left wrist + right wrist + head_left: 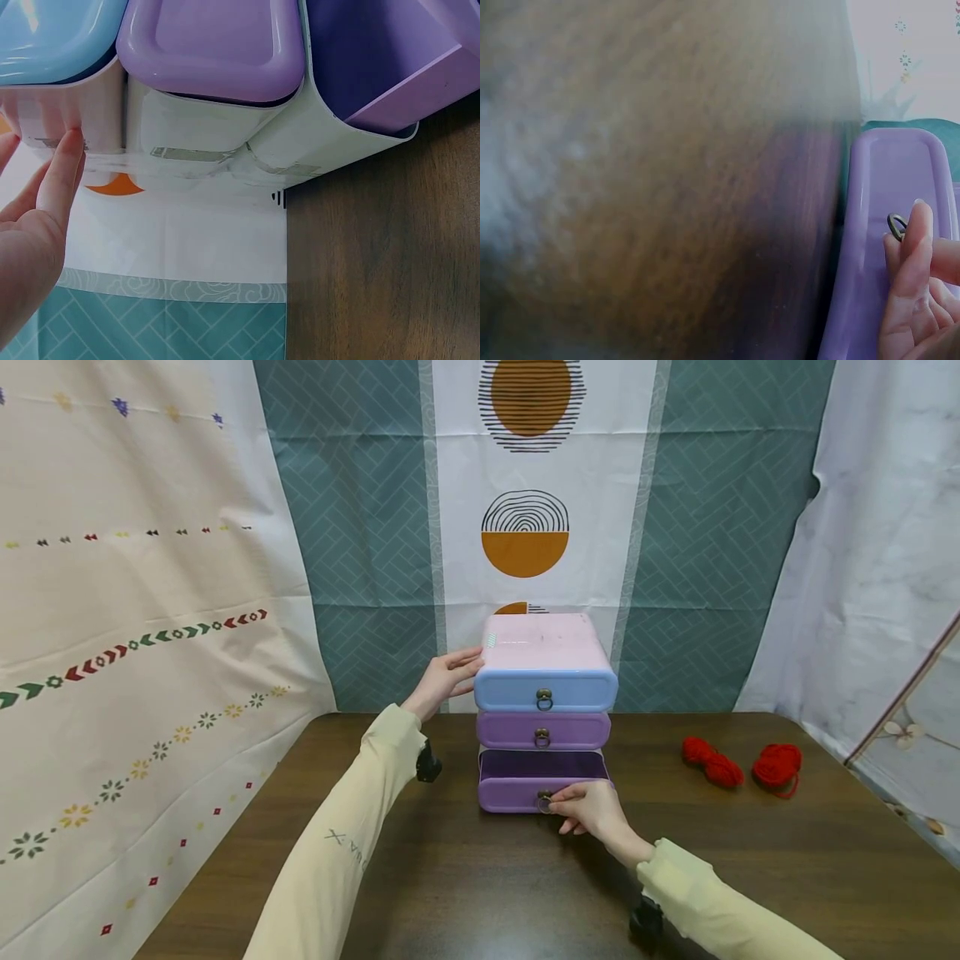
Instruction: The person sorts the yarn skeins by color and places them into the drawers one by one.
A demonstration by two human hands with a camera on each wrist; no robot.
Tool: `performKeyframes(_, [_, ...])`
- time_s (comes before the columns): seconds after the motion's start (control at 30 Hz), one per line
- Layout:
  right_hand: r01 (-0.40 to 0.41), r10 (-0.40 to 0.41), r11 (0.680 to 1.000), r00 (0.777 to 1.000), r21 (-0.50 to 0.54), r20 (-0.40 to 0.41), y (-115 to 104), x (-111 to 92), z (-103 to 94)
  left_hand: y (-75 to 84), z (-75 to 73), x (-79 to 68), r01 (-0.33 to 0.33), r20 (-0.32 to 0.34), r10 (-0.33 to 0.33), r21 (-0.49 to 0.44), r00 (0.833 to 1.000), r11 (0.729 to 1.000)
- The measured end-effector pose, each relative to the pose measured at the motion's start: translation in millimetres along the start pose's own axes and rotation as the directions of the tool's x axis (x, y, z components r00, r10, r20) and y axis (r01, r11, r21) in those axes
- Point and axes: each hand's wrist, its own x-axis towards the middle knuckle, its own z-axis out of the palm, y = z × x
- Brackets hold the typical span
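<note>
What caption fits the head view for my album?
Right fingers hold the ring on the open drawer; left fingers touch the pink box.

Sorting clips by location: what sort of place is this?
Probably an indoor tabletop staged for recording; the room itself can't be told. A wooden table holds a small drawer unit, with a teal-and-white cloth hung behind and a cream patterned cloth at left.

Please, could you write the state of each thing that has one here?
Blue top drawer: closed
Purple middle drawer: closed
Purple bottom drawer: pulled open
Right hand: pinching the lowest ring
Left hand: touching the pink casing's side
Left red yarn: narrowed at middle
Right red yarn: loose end out
</note>
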Motion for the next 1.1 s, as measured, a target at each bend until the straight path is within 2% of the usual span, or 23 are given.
performKeyframes(0.4, [-0.010,0.009,0.996,1.000,0.092,0.018,2,-5,1.1,-1.0,0.8,-1.7,0.000,0.012,0.000,0.006,1.000,1.000])
performKeyframes(0.6, [-0.004,0.002,0.996,1.000,0.091,0.022,2,-5,1.6,1.0,0.1,-1.4,0.009,0.008,-0.009,-0.006,1.000,1.000])
performKeyframes(0.97, [-0.012,0.003,0.994,0.996,0.109,0.089,-3,-11,-5.0,22.8,4.1,-15.8,0.036,0.047,-0.036,-0.013,0.998,0.999])
performKeyframes(1.1, [-0.014,0.005,0.996,0.995,0.089,0.100,-6,-13,-10.3,22.2,3.9,-15.8,0.035,0.046,-0.035,-0.009,0.998,0.999])
